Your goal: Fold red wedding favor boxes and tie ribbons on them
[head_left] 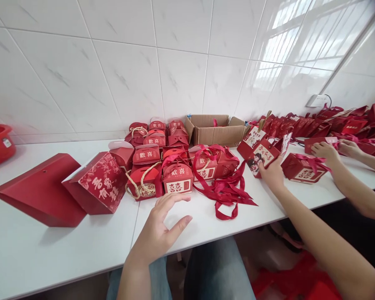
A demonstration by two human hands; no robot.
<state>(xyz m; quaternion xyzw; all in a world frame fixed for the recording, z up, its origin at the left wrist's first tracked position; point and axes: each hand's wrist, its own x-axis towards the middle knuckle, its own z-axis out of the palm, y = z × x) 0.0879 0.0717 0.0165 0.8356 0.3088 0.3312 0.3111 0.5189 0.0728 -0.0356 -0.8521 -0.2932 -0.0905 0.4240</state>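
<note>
My left hand (161,227) hovers over the white table's front edge, fingers apart and holding nothing. Just beyond it stands a small red candy box (178,177) with white lettering, in front of more such boxes. A loose heap of dark red ribbon (228,191) lies to its right. With my right hand (273,173) I pinch a red gift box (262,156) printed with a cartoon couple, its lower right corner under my fingers. Another red box, partly behind it, shows a white printed panel (254,136). Its underside is hidden.
Two larger red boxes (96,183) stand on the left, near a red plastic basin (0,143). An open cardboard carton (218,135) sits against the tiled wall. At right, a co-worker's hands (326,154) handle a red box, beside a ribboned box (304,168) and many piled red boxes.
</note>
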